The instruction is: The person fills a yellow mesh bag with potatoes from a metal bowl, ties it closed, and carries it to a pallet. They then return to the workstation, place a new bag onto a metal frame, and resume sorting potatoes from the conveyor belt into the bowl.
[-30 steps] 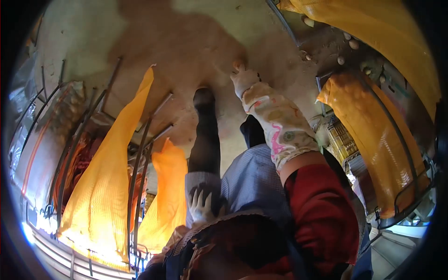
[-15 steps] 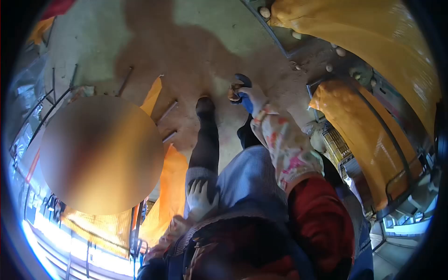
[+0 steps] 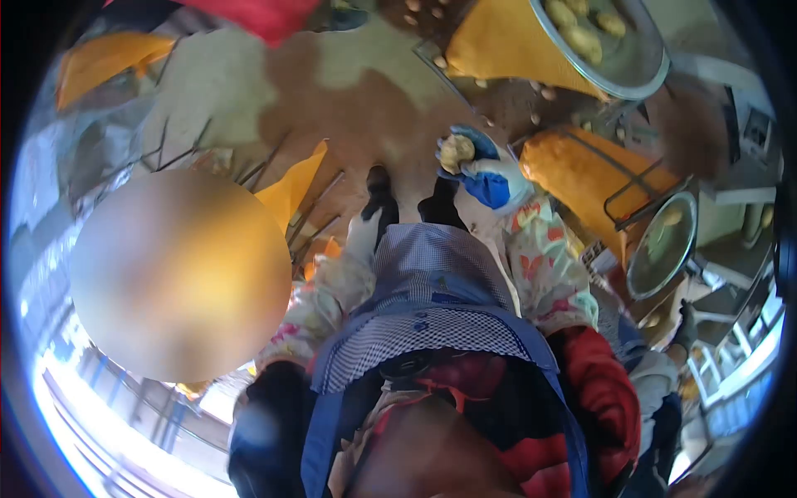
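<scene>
A pale, lumpy potato [image 3: 457,154] is held in my right hand [image 3: 486,170], which wears a blue and white glove. The fingers wrap round it, and the hand is out in front of my right foot. My left hand [image 3: 362,236], in a pale glove, hangs beside my left leg; its fingers are not distinct. Nearest to my right hand on the right is an orange mesh sack [image 3: 573,170] on a metal frame. An orange sheet [image 3: 296,189] hangs to the left of my left hand.
Round metal-rimmed bowls with potatoes stand at the upper right [image 3: 618,62] and right [image 3: 664,245]. Loose potatoes lie on the floor near a metal frame [image 3: 452,83]. Another person's dark-gloved hand [image 3: 686,328] shows at right. A blurred disc covers the left.
My right hand has come up from the floor with the potato in it. My left hand has left my knee. The view has tilted, bringing the bowls into sight.
</scene>
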A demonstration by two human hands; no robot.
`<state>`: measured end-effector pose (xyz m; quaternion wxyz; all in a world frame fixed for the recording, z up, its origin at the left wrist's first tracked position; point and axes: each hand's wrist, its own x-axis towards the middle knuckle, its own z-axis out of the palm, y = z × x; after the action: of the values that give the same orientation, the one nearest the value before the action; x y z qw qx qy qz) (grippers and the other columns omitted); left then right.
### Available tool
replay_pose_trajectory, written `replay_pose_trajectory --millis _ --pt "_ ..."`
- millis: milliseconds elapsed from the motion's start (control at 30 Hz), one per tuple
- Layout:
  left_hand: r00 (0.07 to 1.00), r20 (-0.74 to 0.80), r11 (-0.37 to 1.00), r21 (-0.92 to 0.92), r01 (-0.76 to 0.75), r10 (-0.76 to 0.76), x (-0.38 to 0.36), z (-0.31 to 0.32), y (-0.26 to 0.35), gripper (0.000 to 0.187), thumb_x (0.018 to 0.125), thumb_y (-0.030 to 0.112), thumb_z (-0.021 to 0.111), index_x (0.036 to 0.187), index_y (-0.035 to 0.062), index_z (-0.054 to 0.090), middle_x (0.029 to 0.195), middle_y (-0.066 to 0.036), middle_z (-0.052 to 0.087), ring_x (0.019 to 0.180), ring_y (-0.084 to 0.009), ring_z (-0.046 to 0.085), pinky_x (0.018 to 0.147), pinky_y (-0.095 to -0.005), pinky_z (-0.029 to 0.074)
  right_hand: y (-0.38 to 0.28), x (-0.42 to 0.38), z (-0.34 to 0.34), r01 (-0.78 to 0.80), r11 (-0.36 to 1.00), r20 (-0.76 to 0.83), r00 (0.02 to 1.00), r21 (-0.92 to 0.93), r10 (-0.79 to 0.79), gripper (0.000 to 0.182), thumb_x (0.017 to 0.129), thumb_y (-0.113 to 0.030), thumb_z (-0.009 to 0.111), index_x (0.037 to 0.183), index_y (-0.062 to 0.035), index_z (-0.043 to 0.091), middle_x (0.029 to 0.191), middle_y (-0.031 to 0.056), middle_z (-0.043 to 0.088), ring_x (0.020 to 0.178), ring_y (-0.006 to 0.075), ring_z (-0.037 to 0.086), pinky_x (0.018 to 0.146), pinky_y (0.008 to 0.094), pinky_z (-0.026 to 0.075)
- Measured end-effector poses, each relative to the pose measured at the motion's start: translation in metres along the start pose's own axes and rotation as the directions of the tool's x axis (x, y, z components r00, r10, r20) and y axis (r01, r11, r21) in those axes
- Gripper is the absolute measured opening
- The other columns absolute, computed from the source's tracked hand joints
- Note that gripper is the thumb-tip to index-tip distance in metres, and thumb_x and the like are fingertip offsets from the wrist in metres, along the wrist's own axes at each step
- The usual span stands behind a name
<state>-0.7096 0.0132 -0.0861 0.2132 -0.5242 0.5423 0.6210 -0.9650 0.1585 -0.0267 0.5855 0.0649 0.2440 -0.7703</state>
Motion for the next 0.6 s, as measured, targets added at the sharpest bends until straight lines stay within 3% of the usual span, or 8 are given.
replay_pose_trajectory --millis 100,133,233,400,500,533,567,600 --pt "0.938 0.329 0.591 -0.780 0.206 0.107 -0.034 0.011 0.073 0.030 0.090 0.026 0.055 0.113 0.0058 0.056 0.096 -0.009 0.061 0.083 -0.0212 0.061 0.073 -0.0329 0.051 -0.002 -0.007 0.005 -0.097 0.941 0.051 0.992 -0.323 0.119 0.052 0.072 0.006 0.058 0.122 -0.0005 0.050 0.111 0.0136 0.058 0.097 0.0223 0.058 0.084 0.0359 0.048" --pt "0.911 0.390 0.619 -0.751 0.229 0.135 -0.066 0.006 0.115 0.030 0.095 0.022 0.045 0.118 0.0031 0.051 0.108 -0.009 0.059 0.101 -0.0231 0.058 0.083 -0.0356 0.049 0.002 -0.024 0.016 -0.207 0.821 -0.190 0.974 -0.533 0.123 0.049 0.071 0.006 0.060 0.119 -0.0002 0.052 0.107 0.0129 0.059 0.093 0.0201 0.059 0.080 0.0329 0.049" --pt "0.466 0.281 0.539 -0.310 -0.783 0.839 -0.093 0.009 0.124 0.036 0.083 0.019 0.062 0.115 0.0043 0.053 0.104 -0.012 0.060 0.100 -0.0279 0.058 0.085 -0.0375 0.047 0.022 -0.042 0.088 -0.292 0.451 -0.291 0.954 -0.843 0.073 0.050 0.070 0.001 0.067 0.118 0.0011 0.052 0.102 0.0104 0.063 0.089 0.0171 0.060 0.078 0.0292 0.049" --pt "0.195 0.207 0.200 -0.003 -0.980 0.959 -0.115 -0.038 0.107 0.041 0.069 0.009 0.073 0.107 0.0041 0.058 0.106 -0.016 0.059 0.099 -0.0313 0.058 0.084 -0.0400 0.046 0.049 -0.045 0.175 -0.089 0.083 -0.091 0.996 -0.993 -0.024 0.057 0.069 -0.013 0.073 0.120 0.0024 0.051 0.105 0.0151 0.063 0.096 0.0232 0.062 0.084 0.0314 0.048" --pt "0.538 -0.135 0.554 0.148 -0.819 0.832 -0.128 -0.098 0.084 0.030 0.072 0.007 0.072 0.098 0.0008 0.061 0.085 -0.009 0.062 0.081 -0.0195 0.060 0.073 -0.0324 0.050 0.049 -0.036 0.140 -0.031 -0.149 -0.028 0.999 -0.988 -0.018 0.053 0.072 -0.023 0.072 0.115 0.0034 0.054 0.102 0.0191 0.064 0.092 0.0270 0.063 0.082 0.0333 0.049" --pt "0.803 -0.095 0.580 -0.642 -0.501 0.588 -0.117 -0.129 0.077 0.025 0.074 0.010 0.071 0.095 0.0019 0.061 0.080 -0.006 0.060 0.077 -0.0191 0.059 0.070 -0.0315 0.049 0.044 -0.032 0.139 -0.064 -0.163 -0.065 0.998 -0.985 0.001 0.053 0.071 -0.027 0.072 0.112 0.0028 0.056 0.102 0.0202 0.063 0.093 0.0289 0.063 0.082 0.0348 0.049" --pt "0.963 -0.043 -0.037 -0.999 -0.034 0.267 -0.106 -0.159 0.070 0.021 0.077 0.014 0.070 0.092 0.0031 0.061 0.075 -0.003 0.058 0.074 -0.0187 0.059 0.067 -0.0307 0.049 0.039 -0.030 0.127 -0.096 -0.200 -0.094 0.995 -0.975 -0.016 0.047 0.072 -0.026 0.071 0.107 0.0032 0.058 0.099 0.0199 0.064 0.090 0.0287 0.064 0.080 0.0355 0.049" --pt "0.943 -0.209 -0.066 -0.978 -0.199 0.260 -0.110 -0.203 0.064 0.018 0.079 0.016 0.068 0.090 0.0057 0.059 0.075 -0.003 0.057 0.073 -0.0204 0.058 0.068 -0.0333 0.050 0.034 -0.030 0.125 -0.087 -0.245 -0.083 0.996 -0.966 -0.025 0.046 0.072 -0.025 0.071 0.106 0.0031 0.059 0.099 0.0198 0.064 0.089 0.0297 0.064 0.079 0.0355 0.050"
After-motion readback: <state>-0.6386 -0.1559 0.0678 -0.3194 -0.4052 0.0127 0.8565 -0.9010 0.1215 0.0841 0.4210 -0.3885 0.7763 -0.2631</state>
